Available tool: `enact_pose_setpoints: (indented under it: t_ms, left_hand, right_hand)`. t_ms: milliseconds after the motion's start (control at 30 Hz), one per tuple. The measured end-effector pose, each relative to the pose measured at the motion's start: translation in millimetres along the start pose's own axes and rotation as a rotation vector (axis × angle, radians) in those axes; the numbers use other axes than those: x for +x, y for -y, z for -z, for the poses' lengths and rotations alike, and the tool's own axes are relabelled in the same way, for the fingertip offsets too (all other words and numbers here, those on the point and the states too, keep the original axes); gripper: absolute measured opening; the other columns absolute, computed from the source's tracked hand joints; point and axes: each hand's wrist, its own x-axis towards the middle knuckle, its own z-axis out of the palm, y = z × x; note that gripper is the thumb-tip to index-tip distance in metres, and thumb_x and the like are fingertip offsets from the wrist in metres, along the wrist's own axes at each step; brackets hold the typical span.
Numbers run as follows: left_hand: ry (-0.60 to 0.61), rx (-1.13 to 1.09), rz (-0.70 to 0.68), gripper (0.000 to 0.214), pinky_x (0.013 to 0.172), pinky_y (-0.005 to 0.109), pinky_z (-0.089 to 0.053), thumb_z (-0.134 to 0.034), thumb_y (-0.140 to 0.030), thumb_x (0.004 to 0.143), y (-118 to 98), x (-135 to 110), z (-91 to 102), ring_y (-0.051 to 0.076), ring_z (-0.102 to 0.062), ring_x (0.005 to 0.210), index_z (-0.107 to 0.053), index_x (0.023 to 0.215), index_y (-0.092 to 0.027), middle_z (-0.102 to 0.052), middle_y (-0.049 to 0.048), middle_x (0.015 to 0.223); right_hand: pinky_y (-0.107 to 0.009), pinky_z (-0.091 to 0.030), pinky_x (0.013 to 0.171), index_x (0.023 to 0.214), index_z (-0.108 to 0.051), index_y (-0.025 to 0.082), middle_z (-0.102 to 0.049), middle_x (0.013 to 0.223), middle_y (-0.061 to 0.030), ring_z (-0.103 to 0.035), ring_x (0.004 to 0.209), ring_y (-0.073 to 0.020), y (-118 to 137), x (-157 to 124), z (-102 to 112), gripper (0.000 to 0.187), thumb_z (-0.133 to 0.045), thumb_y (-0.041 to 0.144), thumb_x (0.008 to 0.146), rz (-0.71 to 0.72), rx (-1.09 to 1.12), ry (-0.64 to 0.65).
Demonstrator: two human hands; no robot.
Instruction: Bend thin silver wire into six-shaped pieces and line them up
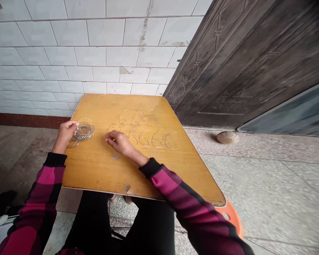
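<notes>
A small wooden table (149, 177) stands in front of me. My left hand (67, 131) rests at its left edge, fingers closed on a loose coil of thin silver wire (83, 131). My right hand (119, 141) lies near the table's middle with fingers pinched together at the left end of a row of several bent wire loops (154, 139). More wire loops (127, 118) lie just behind that row. What the right fingers pinch is too thin to make out. Both sleeves are pink and black plaid.
A white tiled wall (95, 53) rises behind the table. A dark carved door (241, 63) stands to the right. A small round bowl (228, 137) sits on the floor by the door. An orange stool (232, 217) shows under the table's right corner.
</notes>
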Motion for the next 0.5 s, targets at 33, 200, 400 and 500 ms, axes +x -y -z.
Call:
enact_pose_setpoints:
  t_ms: [33, 200, 400, 500]
  left_hand:
    - [0.004, -0.003, -0.018, 0.011, 0.042, 0.019, -0.034, -0.065, -0.026, 0.069, 2, 0, 0.7, 0.007, -0.043, 0.044, -0.065, 0.068, -0.016, -0.056, -0.0014, 0.058]
    - [0.01, 0.037, -0.06, 0.015, 0.045, 0.02, -0.036, -0.064, -0.03, 0.071, 5, 1, 0.8, 0.007, -0.045, 0.046, -0.068, 0.073, -0.016, -0.058, -0.0013, 0.06]
    - [0.06, 0.101, -0.076, 0.016, 0.047, 0.022, -0.038, -0.064, -0.032, 0.072, 4, 0, -4.6, 0.01, -0.048, 0.047, -0.069, 0.073, -0.017, -0.059, -0.001, 0.058]
    - [0.072, 0.093, -0.075, 0.017, 0.046, 0.023, -0.038, -0.065, -0.033, 0.072, 7, 0, -5.5, 0.01, -0.048, 0.047, -0.07, 0.075, -0.017, -0.06, -0.0007, 0.059]
  right_hand:
    - [-0.025, -0.049, 0.07, 0.097, -0.068, 0.012, -0.069, 0.095, -0.0092, -0.063, 0.076, -0.0133, 2, 14, -4, 0.011, -0.062, 0.014, 0.088, -0.016, -0.014, -0.014]
    - [-0.029, -0.049, 0.081, 0.116, -0.064, 0.008, -0.066, 0.111, -0.0148, -0.064, 0.086, -0.0159, 10, 85, -21, 0.026, -0.059, 0.015, 0.092, -0.04, -0.09, -0.073]
    - [-0.029, -0.047, 0.078, 0.12, -0.064, 0.016, -0.06, 0.124, -0.011, -0.062, 0.093, -0.0187, 30, 124, -29, 0.031, -0.058, 0.014, 0.09, 0.234, -0.272, -0.005]
    - [-0.03, -0.044, 0.07, 0.11, -0.069, 0.018, -0.063, 0.114, -0.0089, -0.061, 0.087, -0.0194, 37, 128, -27, 0.022, -0.056, 0.017, 0.092, 0.285, -0.403, 0.103]
